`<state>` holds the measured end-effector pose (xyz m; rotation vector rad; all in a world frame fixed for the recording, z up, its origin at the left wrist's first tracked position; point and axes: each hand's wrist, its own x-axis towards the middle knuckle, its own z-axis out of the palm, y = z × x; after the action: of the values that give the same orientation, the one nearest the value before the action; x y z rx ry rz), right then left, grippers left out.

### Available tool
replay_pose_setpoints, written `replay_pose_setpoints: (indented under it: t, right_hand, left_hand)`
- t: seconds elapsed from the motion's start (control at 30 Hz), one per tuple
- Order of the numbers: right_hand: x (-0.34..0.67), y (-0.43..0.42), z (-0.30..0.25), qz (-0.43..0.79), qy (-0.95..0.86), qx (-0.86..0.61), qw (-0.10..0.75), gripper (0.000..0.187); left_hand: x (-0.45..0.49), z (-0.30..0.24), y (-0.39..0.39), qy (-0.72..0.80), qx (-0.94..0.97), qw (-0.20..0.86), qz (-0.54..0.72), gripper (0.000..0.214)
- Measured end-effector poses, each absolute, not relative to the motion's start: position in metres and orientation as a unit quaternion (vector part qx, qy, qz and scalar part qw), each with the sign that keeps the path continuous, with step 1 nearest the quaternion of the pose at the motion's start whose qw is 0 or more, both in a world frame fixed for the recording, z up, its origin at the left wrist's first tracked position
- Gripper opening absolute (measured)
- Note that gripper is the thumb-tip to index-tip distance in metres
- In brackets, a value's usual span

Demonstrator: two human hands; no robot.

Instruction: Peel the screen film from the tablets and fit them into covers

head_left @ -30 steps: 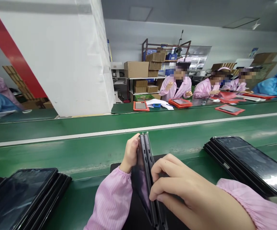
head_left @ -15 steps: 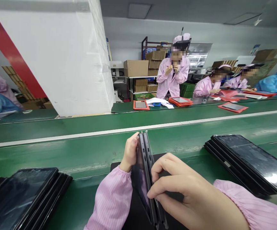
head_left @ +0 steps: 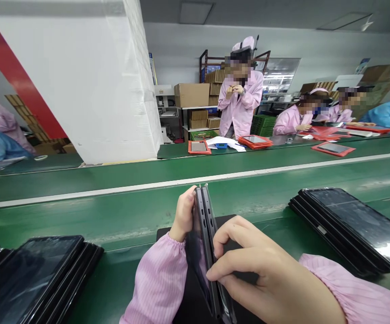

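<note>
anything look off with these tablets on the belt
Nothing looks spilled or broken. The folded black tablet stands on edge between the left hand and right hand, unlike the flat stacks, and the right stack sits slightly fanned, edges not squared.

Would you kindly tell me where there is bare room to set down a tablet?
Bare green belt runs behind your left hand and right hand, up to the white line. Narrower gaps lie either side of the black mat, beside the left tablet stack and right tablet stack. The mat is crowded: both hands hold an upright device there.
</note>
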<state>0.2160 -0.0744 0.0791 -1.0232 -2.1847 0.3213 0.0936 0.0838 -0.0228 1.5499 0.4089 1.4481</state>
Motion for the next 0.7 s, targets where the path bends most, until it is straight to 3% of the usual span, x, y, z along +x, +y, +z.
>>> replay_pose_setpoints:
  t: [0.4, 0.7]
  right_hand:
    - [0.213, -0.071, 0.073, 0.182, -0.819, -0.428, 0.337, 0.024]
    - [0.210, -0.067, 0.058, 0.272, -0.765, -0.424, 0.401, 0.021]
  left_hand:
    - [0.094, -0.022, 0.080, 0.190, 0.629, 0.468, 0.591, 0.055]
    - [0.095, -0.022, 0.079, 0.164, 0.631, 0.458, 0.605, 0.053]
